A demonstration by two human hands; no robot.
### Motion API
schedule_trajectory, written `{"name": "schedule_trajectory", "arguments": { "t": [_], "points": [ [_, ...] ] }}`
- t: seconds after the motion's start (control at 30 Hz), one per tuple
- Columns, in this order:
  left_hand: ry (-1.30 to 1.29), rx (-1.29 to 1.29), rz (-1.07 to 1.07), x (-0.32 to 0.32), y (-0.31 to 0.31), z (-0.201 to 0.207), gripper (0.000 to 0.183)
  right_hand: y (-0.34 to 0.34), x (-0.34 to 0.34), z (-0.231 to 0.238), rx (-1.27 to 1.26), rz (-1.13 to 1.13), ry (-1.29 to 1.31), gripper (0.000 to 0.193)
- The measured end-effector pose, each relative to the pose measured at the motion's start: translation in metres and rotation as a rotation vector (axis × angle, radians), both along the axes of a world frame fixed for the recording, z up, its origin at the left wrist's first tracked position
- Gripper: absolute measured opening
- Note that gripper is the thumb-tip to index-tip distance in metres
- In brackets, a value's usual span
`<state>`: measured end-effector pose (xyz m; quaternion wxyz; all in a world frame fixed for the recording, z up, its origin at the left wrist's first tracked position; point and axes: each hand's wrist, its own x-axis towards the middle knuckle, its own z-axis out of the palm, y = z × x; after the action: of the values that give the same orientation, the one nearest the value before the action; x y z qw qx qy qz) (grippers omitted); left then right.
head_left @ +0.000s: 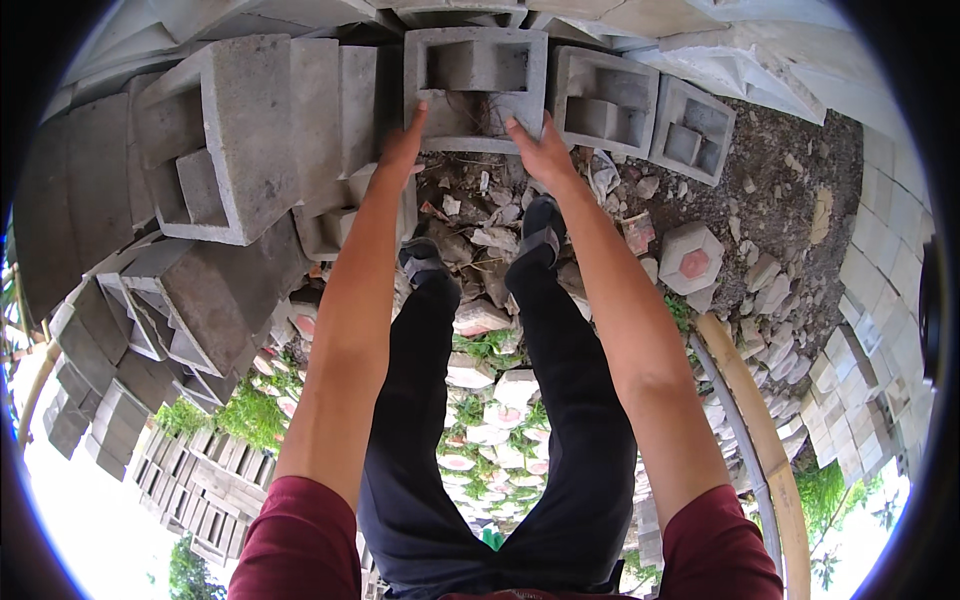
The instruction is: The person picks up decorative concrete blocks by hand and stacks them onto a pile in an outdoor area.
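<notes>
A grey hollow concrete block stands ahead of my feet, its open cells facing me. My left hand grips its lower left edge, fingers laid up the side wall. My right hand holds the lower right edge, fingers on the block's bottom rim. Both arms are stretched straight down and forward. My legs in black trousers and dark shoes stand on rubble just below the block.
More hollow blocks line up to the right, and a stack of them rises at left. Broken stone and gravel cover the ground. A hexagonal paver lies at right, beside a bamboo pole.
</notes>
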<state>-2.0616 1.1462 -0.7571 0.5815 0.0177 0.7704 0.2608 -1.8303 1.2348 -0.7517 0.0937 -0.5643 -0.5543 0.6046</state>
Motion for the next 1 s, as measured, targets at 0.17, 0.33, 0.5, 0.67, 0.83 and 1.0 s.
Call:
{"name": "schedule_trajectory", "arguments": {
  "t": [0.17,0.33,0.5,0.67,0.83,1.0],
  "points": [
    [-0.071,0.059,0.027,0.001,-0.003,-0.004,0.119,-0.004,0.002,0.009,-0.056,-0.046,0.021,0.085],
    [-0.11,0.028,0.075,0.006,-0.017,0.004,0.11,-0.001,0.005,0.031,-0.213,0.007,-0.043,0.083],
    [-0.038,0.073,0.041,0.032,-0.046,0.042,0.08,-0.039,0.036,0.048,-0.166,-0.101,-0.119,0.103],
    [0.291,0.37,-0.187,0.048,-0.079,0.089,0.045,-0.092,0.053,0.106,-0.182,-0.192,0.087,0.095],
    [0.31,0.338,-0.456,0.066,-0.087,0.138,0.047,-0.109,0.09,0.159,-0.34,-0.172,0.024,0.086],
    [0.324,0.362,-0.696,0.076,-0.094,0.181,0.047,-0.136,0.116,0.186,-0.138,-0.221,-0.167,0.08]
  ]
}}
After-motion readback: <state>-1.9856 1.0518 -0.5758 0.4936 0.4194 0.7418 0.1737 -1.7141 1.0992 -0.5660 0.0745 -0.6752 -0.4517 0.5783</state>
